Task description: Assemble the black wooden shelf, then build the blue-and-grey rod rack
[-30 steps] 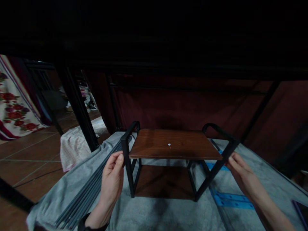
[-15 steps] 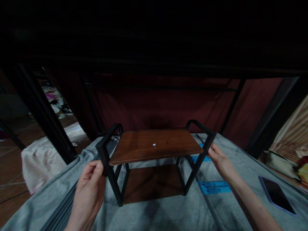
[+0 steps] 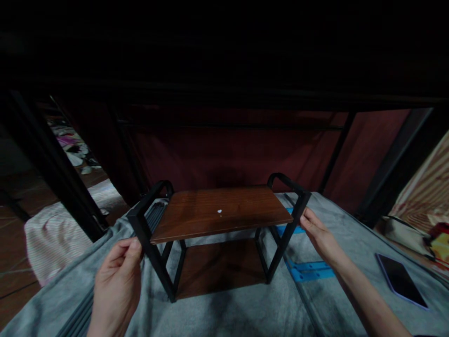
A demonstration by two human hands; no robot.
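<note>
I see a small two-tier shelf (image 3: 219,213) in the middle of the frame, its brown wooden top board level and a second brown board below it near the bottom, both held in a black metal frame. It stands on a grey blanket (image 3: 228,313) that covers the lower part of the frame. My left hand (image 3: 117,281), at lower left, has thumb and fingers pinched on the near left upright of the black frame, just under its top corner. My right hand (image 3: 317,231), right of centre, rests its fingertips against the near right upright close to its top corner; I cannot tell whether the fingers close around the bar or only press on it. A small white speck sits on the top board. Under my left hand, a bundle of dark grey rods (image 3: 105,290) runs diagonally toward the lower left corner. Blue strips (image 3: 310,271) lie on the blanket just right of the shelf, beneath my right forearm. A dark phone (image 3: 400,281) lies flat at lower right, well apart from the shelf. Behind it all hangs a dark red cloth (image 3: 228,150), with black posts at left and right, and a striped pale cloth (image 3: 52,238) lies on the floor at left.
</note>
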